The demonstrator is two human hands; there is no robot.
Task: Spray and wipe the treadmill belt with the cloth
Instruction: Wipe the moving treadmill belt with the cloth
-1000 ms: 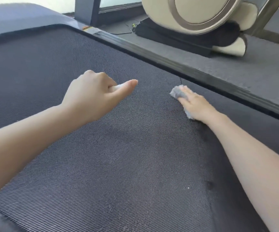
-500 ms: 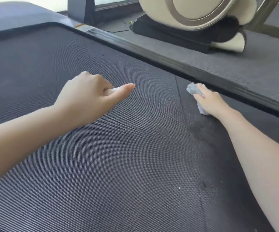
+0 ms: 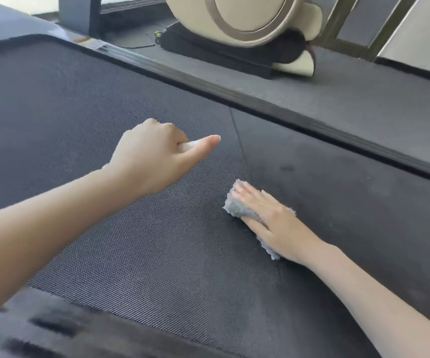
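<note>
The dark textured treadmill belt (image 3: 84, 104) fills most of the head view. My right hand (image 3: 273, 220) lies flat on a fluffy grey cloth (image 3: 237, 206), pressing it onto the belt right of centre. Right of a seam line the belt looks darker and smoother (image 3: 337, 192). My left hand (image 3: 154, 156) hovers above the belt's middle, fist closed with the thumb pointing right. It grips a small white object (image 3: 190, 145) that is mostly hidden in the fist, so I cannot tell what it is.
A grey side rail (image 3: 234, 95) borders the belt's far edge, with grey carpet floor (image 3: 363, 99) beyond. A cream and black exercise machine (image 3: 247, 21) stands on that floor. The treadmill's near edge (image 3: 53, 329) is blurred at the bottom left.
My right hand has slid the cloth away from the far rail, back toward me and the belt's middle. My left hand keeps its closed grip above the belt.
</note>
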